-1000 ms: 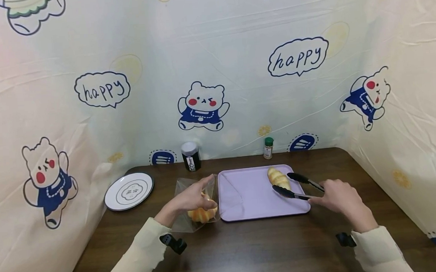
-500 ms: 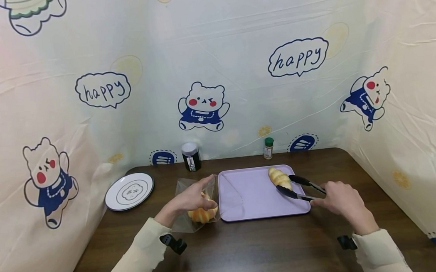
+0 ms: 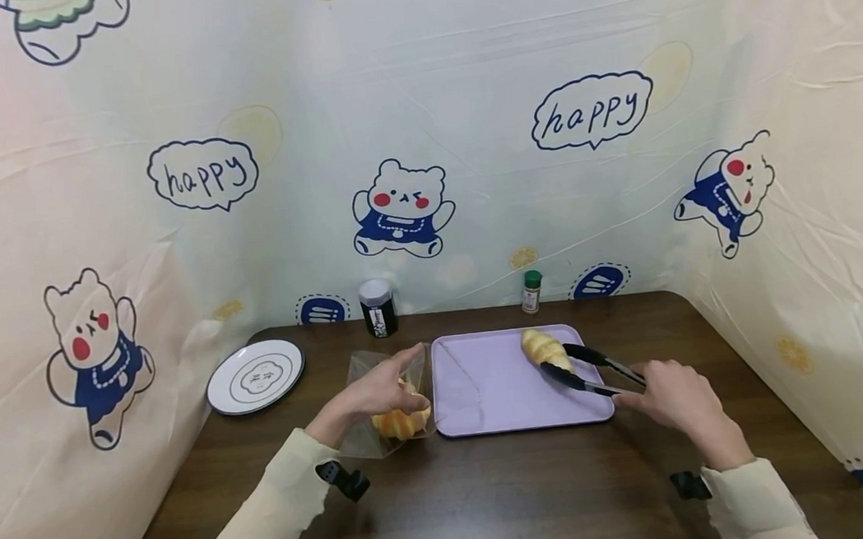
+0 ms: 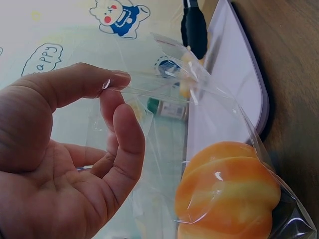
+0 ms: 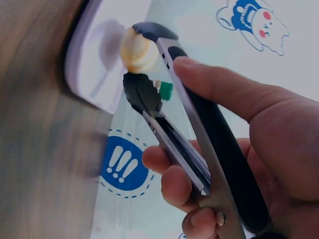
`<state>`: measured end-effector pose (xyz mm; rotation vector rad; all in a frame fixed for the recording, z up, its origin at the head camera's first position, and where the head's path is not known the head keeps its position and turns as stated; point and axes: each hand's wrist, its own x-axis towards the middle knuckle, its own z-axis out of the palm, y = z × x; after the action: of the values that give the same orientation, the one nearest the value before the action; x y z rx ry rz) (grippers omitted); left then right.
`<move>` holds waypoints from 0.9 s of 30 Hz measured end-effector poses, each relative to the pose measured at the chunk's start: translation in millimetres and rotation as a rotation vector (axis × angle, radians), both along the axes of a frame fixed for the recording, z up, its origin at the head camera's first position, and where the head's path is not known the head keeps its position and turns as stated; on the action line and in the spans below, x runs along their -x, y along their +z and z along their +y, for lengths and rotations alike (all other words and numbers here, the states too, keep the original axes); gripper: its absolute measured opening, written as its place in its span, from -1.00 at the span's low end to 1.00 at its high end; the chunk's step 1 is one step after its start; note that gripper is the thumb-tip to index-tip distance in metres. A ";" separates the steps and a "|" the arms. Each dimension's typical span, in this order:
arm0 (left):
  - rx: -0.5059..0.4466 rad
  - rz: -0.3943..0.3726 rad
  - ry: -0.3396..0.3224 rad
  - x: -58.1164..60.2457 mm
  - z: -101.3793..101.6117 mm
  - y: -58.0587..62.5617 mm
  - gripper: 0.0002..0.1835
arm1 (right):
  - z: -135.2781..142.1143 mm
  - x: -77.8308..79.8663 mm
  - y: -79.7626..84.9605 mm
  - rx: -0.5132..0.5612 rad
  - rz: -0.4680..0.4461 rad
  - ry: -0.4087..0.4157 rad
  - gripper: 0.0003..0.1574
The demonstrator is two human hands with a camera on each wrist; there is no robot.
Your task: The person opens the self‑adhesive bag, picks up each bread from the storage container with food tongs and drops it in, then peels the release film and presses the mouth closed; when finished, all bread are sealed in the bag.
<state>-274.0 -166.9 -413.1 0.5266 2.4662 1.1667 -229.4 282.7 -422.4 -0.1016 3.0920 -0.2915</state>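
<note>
My left hand (image 3: pixel 375 390) pinches the edge of a clear plastic bag (image 3: pixel 360 444) between thumb and finger. Inside the bag, an orange-brown ridged bread roll (image 4: pixel 227 194) lies low, partly hidden by the hand in the head view. My right hand (image 3: pixel 683 402) grips black-and-metal tongs (image 5: pixel 227 164), thumb on one arm and curled fingers round the other. Between the tongs' black tips sits a pale croissant-shaped bread roll (image 3: pixel 543 348), at the right side of the lilac tray (image 3: pixel 494 389). A shadow beside the roll on the tray suggests a small gap beneath it.
A white plate (image 3: pixel 224 397) lies at the table's left edge. At the back stand a dark jar (image 3: pixel 379 312) with a pale lid and a small green-capped bottle (image 3: pixel 531 294). A printed curtain (image 3: pixel 472 209) encloses the brown table (image 3: pixel 475 498).
The tongs have closed onto the pale bread roll, and the roll has shifted slightly left and back. My left hand and the bag have stayed in place.
</note>
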 end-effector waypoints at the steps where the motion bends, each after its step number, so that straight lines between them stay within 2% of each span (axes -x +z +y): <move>1: 0.000 -0.001 -0.002 -0.1 -0.2 0.4 0.05 | -0.6 -0.6 1.1 0.006 0.010 0.011 -0.11; 8: -0.009 -0.005 -0.025 -0.9 -0.6 2.1 0.05 | -6.3 -4.6 11.0 0.028 0.037 0.075 -0.01; 14: -0.009 -0.014 -0.017 -0.7 -0.4 2.2 0.05 | -11.0 -7.2 17.3 0.050 0.043 0.123 0.01; 20: -0.007 -0.007 -0.020 -1.0 -0.5 1.1 0.05 | -15.4 -10.3 19.5 0.089 0.057 0.178 -0.05; 27: -0.005 -0.005 -0.015 -0.6 0.0 1.1 0.07 | -18.2 -14.2 26.9 0.138 0.115 0.256 -0.14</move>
<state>-273.4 -166.9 -412.1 0.5419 2.4520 1.1676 -215.2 264.6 -395.5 -0.5307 3.1173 -0.5031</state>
